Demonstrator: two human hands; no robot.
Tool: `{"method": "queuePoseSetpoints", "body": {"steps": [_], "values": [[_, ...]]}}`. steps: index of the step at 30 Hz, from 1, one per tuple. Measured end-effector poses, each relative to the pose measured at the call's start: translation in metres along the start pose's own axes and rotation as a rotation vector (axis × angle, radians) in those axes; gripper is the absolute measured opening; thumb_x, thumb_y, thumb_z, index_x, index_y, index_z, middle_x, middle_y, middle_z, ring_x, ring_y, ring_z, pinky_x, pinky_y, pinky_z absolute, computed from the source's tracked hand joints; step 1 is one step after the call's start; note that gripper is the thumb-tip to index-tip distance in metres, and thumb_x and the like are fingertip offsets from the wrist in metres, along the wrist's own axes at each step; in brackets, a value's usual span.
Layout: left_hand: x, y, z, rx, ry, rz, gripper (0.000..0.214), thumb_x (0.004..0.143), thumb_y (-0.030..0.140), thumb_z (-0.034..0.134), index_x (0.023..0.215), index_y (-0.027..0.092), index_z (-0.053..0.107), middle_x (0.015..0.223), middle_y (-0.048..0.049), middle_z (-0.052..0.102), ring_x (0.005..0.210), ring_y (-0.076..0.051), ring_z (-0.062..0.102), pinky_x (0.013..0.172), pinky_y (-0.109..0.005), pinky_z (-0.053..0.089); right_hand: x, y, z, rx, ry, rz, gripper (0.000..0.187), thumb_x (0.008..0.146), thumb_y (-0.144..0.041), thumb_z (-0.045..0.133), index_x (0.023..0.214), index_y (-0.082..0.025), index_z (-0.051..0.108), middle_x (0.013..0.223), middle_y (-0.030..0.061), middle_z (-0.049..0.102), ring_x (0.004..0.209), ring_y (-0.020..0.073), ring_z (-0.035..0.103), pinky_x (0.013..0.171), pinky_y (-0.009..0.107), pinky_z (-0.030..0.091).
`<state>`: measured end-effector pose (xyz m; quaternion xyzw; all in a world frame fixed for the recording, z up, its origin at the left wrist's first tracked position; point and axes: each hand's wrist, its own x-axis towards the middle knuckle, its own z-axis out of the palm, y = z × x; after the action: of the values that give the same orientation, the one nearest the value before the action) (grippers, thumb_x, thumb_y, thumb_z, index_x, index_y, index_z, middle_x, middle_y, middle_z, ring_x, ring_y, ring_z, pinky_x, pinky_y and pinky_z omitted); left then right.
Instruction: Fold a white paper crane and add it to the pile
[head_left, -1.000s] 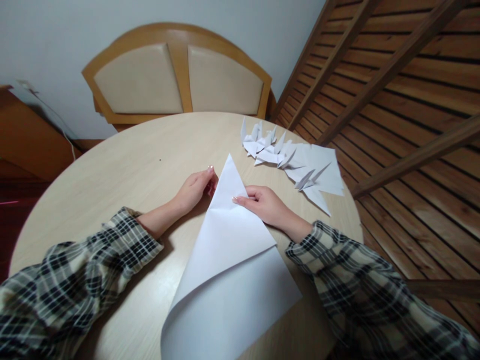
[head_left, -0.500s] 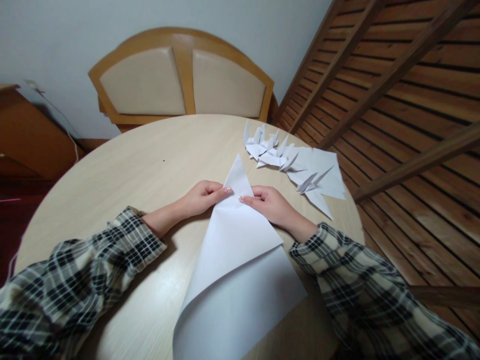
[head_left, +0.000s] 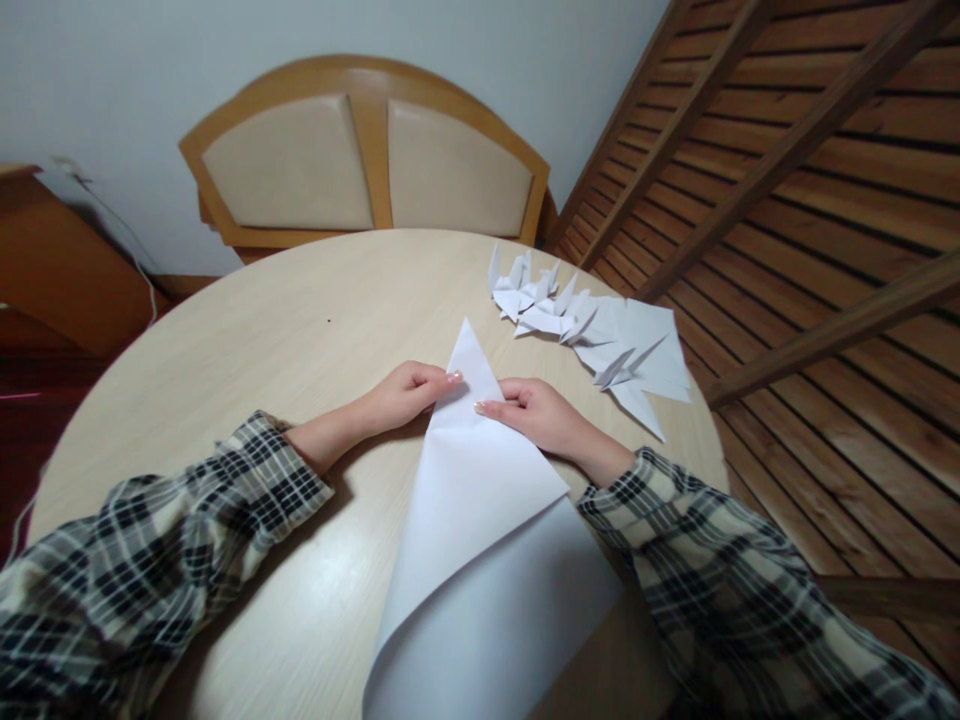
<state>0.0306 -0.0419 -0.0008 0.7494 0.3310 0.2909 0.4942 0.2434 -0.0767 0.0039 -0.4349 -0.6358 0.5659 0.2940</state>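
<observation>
A large sheet of white paper [head_left: 487,500] lies in front of me, rolled over on itself with a pointed tip at its far end. My left hand [head_left: 409,400] pinches its left edge just below the tip, thumb on top and fingers underneath. On the opposite edge, slightly nearer to me, my right hand [head_left: 544,415] grips the paper the same way. The near part of the sheet curves up in a loose, uncreased bend on the left, and one corner sticks out to the right beneath the upper layer.
Several folded paper cranes [head_left: 544,300] stand at the back right of the round table [head_left: 247,330]. One more crane [head_left: 626,380] sits closer, beside flat white sheets [head_left: 656,345]. A wooden headboard-like panel [head_left: 379,150] rises behind the table, and wooden slats [head_left: 787,200] slope along the right.
The paper's tip has shifted slightly toward me and to the left, and its curved near part has moved right. Both hands keep their grip and have barely moved.
</observation>
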Motion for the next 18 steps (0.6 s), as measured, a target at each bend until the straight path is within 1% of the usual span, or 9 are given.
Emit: {"method": "queuePoseSetpoints", "body": {"steps": [2, 6, 10, 13, 15, 18], "values": [[0.0004, -0.0013, -0.0004, -0.006, 0.009, 0.003, 0.051, 0.089, 0.052, 0.047, 0.052, 0.017, 0.042, 0.052, 0.0042, 0.034, 0.047, -0.008, 0.03, 0.044, -0.021, 0.03, -0.0001, -0.0006, -0.0002, -0.028, -0.014, 0.003, 0.031, 0.077, -0.041, 0.066, 0.085, -0.011, 0.068, 0.074, 0.0035, 0.065, 0.062, 0.0111, 0.053, 0.054, 0.022, 0.038], [0.0008, -0.0061, -0.0011, 0.0, -0.012, -0.015, 0.047, 0.088, 0.052, 0.049, 0.059, 0.016, 0.049, 0.055, 0.0028, 0.041, 0.049, -0.008, 0.036, 0.044, -0.02, 0.032, -0.0006, -0.0008, -0.0009, -0.052, -0.018, 0.001, 0.031, 0.078, -0.04, 0.065, 0.087, -0.01, 0.068, 0.076, 0.0039, 0.065, 0.063, 0.0116, 0.054, 0.054, 0.023, 0.038], [0.0005, -0.0079, -0.0006, 0.037, -0.001, -0.033, 0.047, 0.089, 0.053, 0.048, 0.06, 0.016, 0.049, 0.055, 0.0028, 0.043, 0.048, -0.008, 0.038, 0.044, -0.02, 0.032, -0.0012, -0.0012, -0.0014, -0.062, -0.018, -0.008, 0.032, 0.079, -0.04, 0.064, 0.089, -0.01, 0.069, 0.079, 0.005, 0.066, 0.065, 0.0123, 0.055, 0.055, 0.023, 0.039], [0.0006, -0.0063, -0.0002, 0.034, -0.002, -0.05, 0.046, 0.089, 0.052, 0.048, 0.06, 0.016, 0.048, 0.055, 0.0032, 0.041, 0.048, -0.008, 0.036, 0.044, -0.02, 0.031, -0.0012, -0.0018, -0.0011, -0.07, -0.014, -0.021, 0.031, 0.08, -0.039, 0.063, 0.088, -0.01, 0.068, 0.079, 0.005, 0.066, 0.065, 0.012, 0.054, 0.055, 0.023, 0.039], [0.0009, -0.0049, -0.0005, 0.037, 0.009, -0.034, 0.047, 0.089, 0.052, 0.048, 0.058, 0.017, 0.046, 0.054, 0.0037, 0.038, 0.048, -0.008, 0.033, 0.044, -0.021, 0.029, -0.0012, -0.0022, -0.0007, -0.084, -0.016, -0.02, 0.03, 0.08, -0.039, 0.063, 0.086, -0.01, 0.068, 0.076, 0.004, 0.065, 0.063, 0.0112, 0.052, 0.053, 0.022, 0.037], [0.0019, -0.0036, -0.0013, 0.052, 0.048, 0.037, 0.047, 0.089, 0.049, 0.048, 0.056, 0.018, 0.041, 0.056, 0.0035, 0.035, 0.051, -0.009, 0.032, 0.044, -0.021, 0.029, -0.0013, -0.0024, -0.0004, -0.104, -0.038, -0.01, 0.029, 0.08, -0.04, 0.063, 0.083, -0.011, 0.068, 0.07, 0.0023, 0.062, 0.06, 0.0104, 0.049, 0.051, 0.022, 0.033]]}}
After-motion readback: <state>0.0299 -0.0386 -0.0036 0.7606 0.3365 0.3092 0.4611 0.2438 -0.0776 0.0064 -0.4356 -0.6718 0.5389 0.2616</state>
